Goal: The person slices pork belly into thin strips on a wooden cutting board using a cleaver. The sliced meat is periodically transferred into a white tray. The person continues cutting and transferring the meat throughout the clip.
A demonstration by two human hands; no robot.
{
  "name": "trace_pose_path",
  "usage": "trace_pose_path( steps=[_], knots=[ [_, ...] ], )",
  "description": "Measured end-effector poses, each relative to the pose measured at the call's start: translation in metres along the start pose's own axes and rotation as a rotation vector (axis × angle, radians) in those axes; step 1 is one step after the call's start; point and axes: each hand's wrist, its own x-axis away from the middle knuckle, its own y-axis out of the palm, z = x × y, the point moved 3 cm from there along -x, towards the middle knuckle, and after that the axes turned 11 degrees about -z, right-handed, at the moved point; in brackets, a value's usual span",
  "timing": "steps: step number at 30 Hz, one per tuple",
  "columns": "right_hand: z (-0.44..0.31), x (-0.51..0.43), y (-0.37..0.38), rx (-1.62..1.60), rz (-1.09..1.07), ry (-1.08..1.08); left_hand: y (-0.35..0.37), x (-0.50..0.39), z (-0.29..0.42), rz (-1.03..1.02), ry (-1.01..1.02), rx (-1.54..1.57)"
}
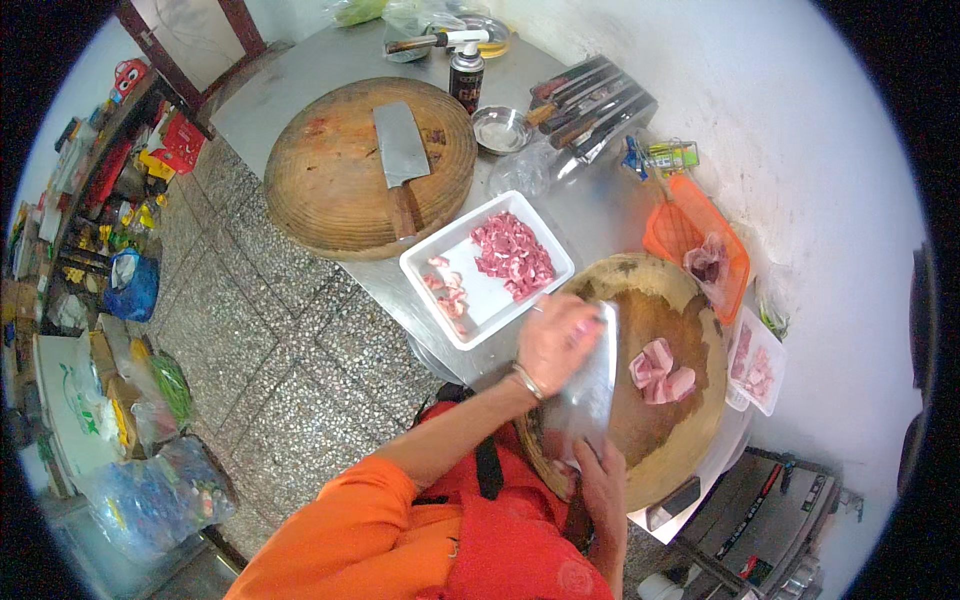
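My right hand [606, 476] grips the handle end of a broad cleaver [592, 401], whose blade is tilted over the left part of the near round wooden chopping block [697, 457]. Beside the upper part of the blade is my left hand [551, 346], blurred, its fingers curled around what looks like a small pink piece of meat [586, 330]. Several pale pink chunks of raw meat [660, 373] lie on the block, right of the blade. A white plastic tray [469, 341] beyond my left hand holds a heap of cut red meat [514, 255] and a smaller group of paler fatty pieces [448, 296].
Farther back, a second cleaver [405, 150] rests on another round chopping block [322, 165]. Behind stand a gas torch [466, 71], a metal bowl [501, 129] and a knife rack [600, 105]. An orange basket [712, 232] and a clear meat container [757, 364] sit along the wall.
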Motion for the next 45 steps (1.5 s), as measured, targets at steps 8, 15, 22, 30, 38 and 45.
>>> trace_pose_path(
  steps=[8, 15, 22, 30, 38, 45],
  knots=[
    [-0.055, -0.094, 0.064, 0.170, -0.221, -0.158, -0.092, -0.001, -0.138, 0.258, -0.759, 0.635],
    [-0.063, -0.090, 0.062, 0.176, -0.257, -0.097, -0.132, 0.006, -0.149, 0.384, -0.642, 0.797],
    [-0.060, -0.050, 0.049, 0.018, -0.145, -0.058, -0.106, -0.025, -0.159, -0.196, -0.335, -0.280],
    [-0.049, -0.019, 0.036, 0.109, 0.074, -0.119, -0.088, -0.041, -0.173, -0.854, -0.307, -1.055],
    [-0.031, 0.008, 0.021, -0.138, 0.107, 0.060, -0.091, -0.059, -0.169, -0.763, -0.426, -1.091],
    [-0.015, 0.015, 0.017, -0.187, 0.174, 0.019, -0.059, -0.055, -0.175, -0.723, -0.392, -1.000]
  ],
)
